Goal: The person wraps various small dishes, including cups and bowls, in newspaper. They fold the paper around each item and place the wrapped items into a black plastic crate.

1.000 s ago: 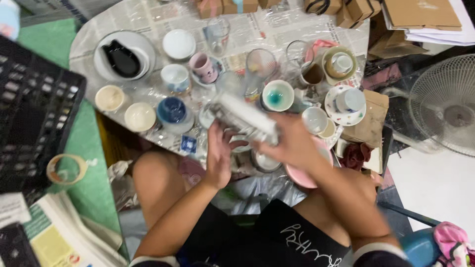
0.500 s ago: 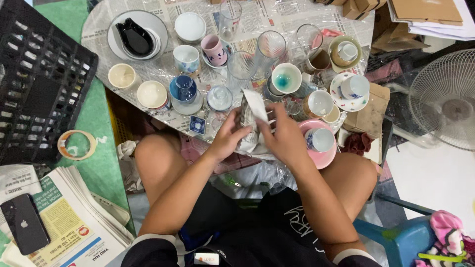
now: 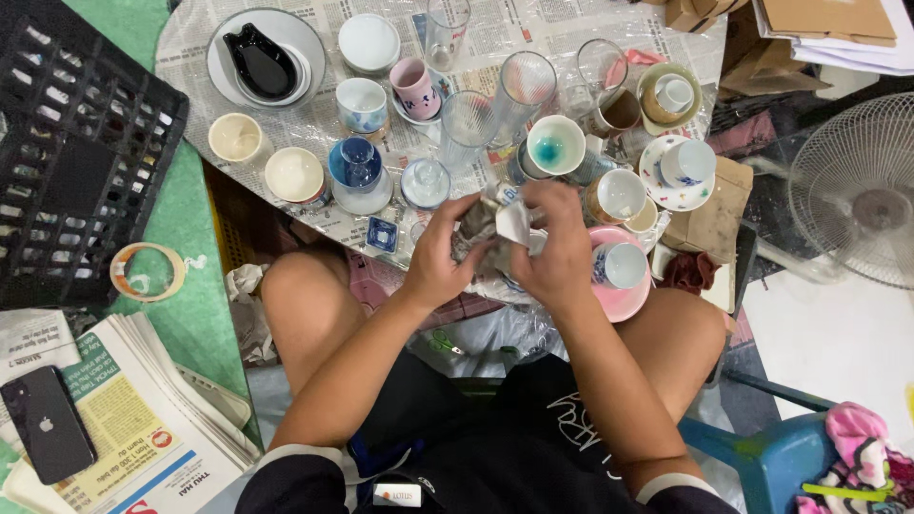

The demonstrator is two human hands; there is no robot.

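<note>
we are looking down at our two hands meeting over the near edge of a low surface (image 3: 571, 38) that is covered in newspaper and clear plastic. our left hand (image 3: 440, 257) is curling its grip around a crumpled wad of paper wrapping (image 3: 495, 233), fingers closed on its left side. our right hand (image 3: 562, 243) is closing over the same wad from the right, thumb and fingers pinching the pale fold at the top. what is lying inside the wrapping we cannot tell. the bundle is hanging just above the surface edge, between a small blue square dish (image 3: 382, 234) on the left and a pink plate (image 3: 624, 295) carrying a white and blue cup (image 3: 619, 265) on the right, which our right hand is partly overlapping. just beyond the hands a white cup with a teal inside (image 3: 556, 145) and a tall clear glass (image 3: 468, 128) are standing upright. further left a blue cup (image 3: 357, 164) is sitting in a pale bowl. a black crate (image 3: 76, 162) is lying on the green floor to the left, with a roll of tape (image 3: 148, 271) beside it, and a dark phone (image 3: 48, 424) is resting on a stack of newspapers (image 3: 143, 419).
</note>
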